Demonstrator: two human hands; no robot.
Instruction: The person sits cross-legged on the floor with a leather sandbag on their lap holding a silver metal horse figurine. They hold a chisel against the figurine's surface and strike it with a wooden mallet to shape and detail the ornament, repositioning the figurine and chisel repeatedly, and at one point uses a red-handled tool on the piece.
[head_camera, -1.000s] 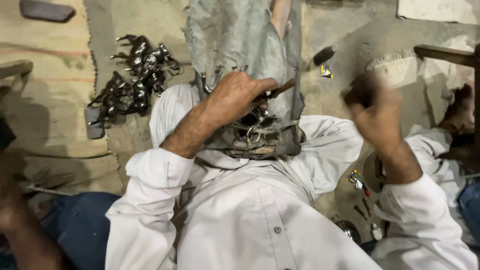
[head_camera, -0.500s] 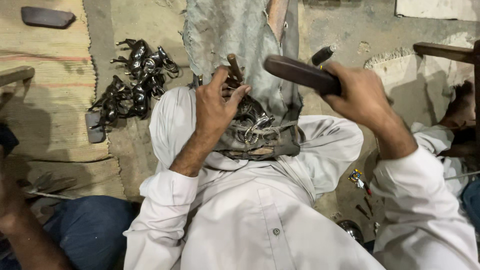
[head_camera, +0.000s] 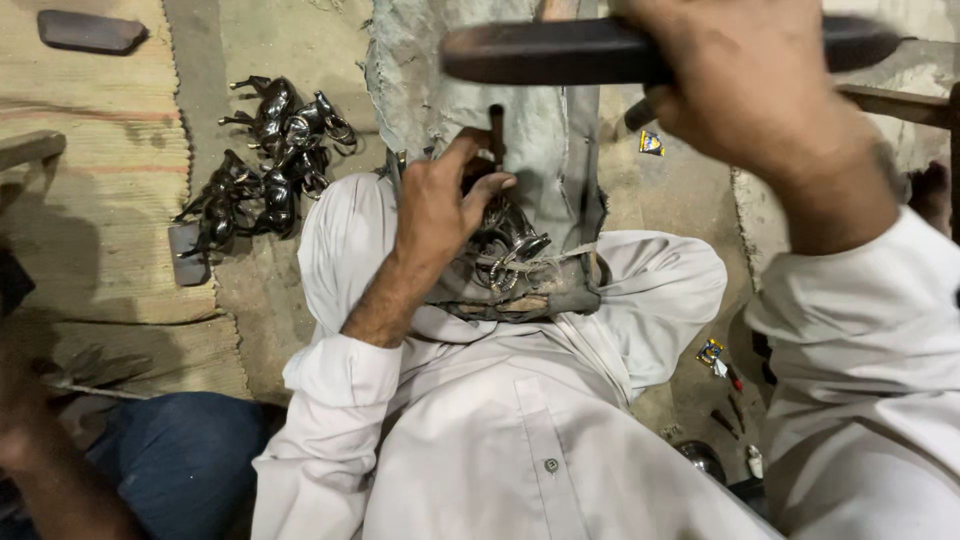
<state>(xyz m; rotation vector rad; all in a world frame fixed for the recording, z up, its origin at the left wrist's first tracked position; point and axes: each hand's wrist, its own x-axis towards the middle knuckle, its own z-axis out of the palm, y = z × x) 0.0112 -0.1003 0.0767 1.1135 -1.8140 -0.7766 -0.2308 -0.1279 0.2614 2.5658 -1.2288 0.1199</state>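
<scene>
My left hand (head_camera: 445, 205) pinches a thin dark punch (head_camera: 497, 125) upright against a shiny metal workpiece (head_camera: 512, 242). That piece is tied with cord onto a grey padded block (head_camera: 420, 60) between my knees. My right hand (head_camera: 750, 90) is raised close to the camera, gripping a dark wooden mallet (head_camera: 550, 52) held level above the punch. My white sleeves and tunic fill the lower view.
A pile of several dark horse-shaped metal figurines (head_camera: 270, 150) lies on the floor to the left, beside a woven mat (head_camera: 90, 200). Another person's blue-trousered knee (head_camera: 170, 460) sits at lower left. Small tools (head_camera: 725, 400) lie at lower right. A wooden bar (head_camera: 900, 100) juts in at the right.
My right hand has swung the mallet up and toward the camera, over the block. My left hand has stayed on the workpiece, with the punch now upright between its fingers.
</scene>
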